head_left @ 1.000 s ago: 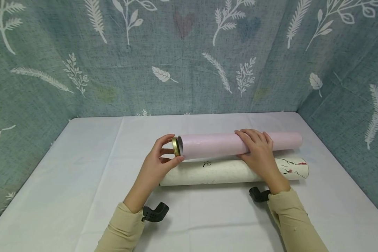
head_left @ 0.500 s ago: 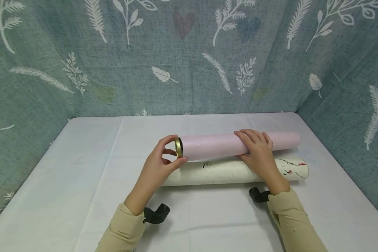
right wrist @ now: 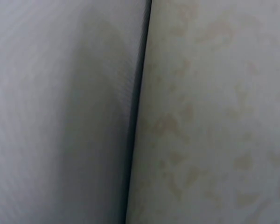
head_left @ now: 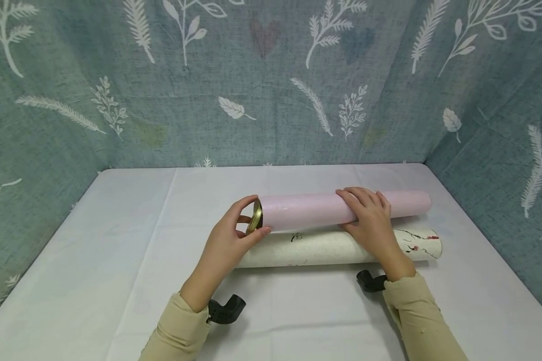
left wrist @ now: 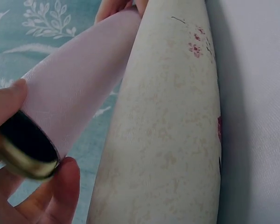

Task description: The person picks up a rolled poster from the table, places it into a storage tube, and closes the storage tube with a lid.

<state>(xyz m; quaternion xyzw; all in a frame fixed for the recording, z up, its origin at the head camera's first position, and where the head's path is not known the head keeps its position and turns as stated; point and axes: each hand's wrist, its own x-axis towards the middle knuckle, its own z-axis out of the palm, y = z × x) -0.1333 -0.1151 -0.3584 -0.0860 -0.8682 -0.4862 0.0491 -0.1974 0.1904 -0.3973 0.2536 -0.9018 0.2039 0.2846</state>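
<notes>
A long pink tube [head_left: 302, 209] lies behind a cream tube [head_left: 325, 249] printed with dark writing and red blossoms. Fingers and thumb of my left hand [head_left: 221, 243] pinch a gold round lid [head_left: 255, 220] at the pink tube's left end. The lid sits tilted, and in the left wrist view a dark opening shows between the gold lid [left wrist: 23, 161] and the pink tube [left wrist: 77, 74]. My right hand [head_left: 371, 228] grips the pink tube right of its middle. Only the cream tube [right wrist: 214, 116] and the tablecloth fill the right wrist view.
A white cloth covers the table [head_left: 95, 281]. Green-blue curtains [head_left: 271, 125] with white leaf prints stand at its back and sides. Each wrist carries a black mount, the left mount [head_left: 227, 309] and the right mount [head_left: 370, 281].
The lid moved right onto the tube's end, then tipped at an angle. My left hand shifted slightly right with it. My right hand has stayed on the pink tube.
</notes>
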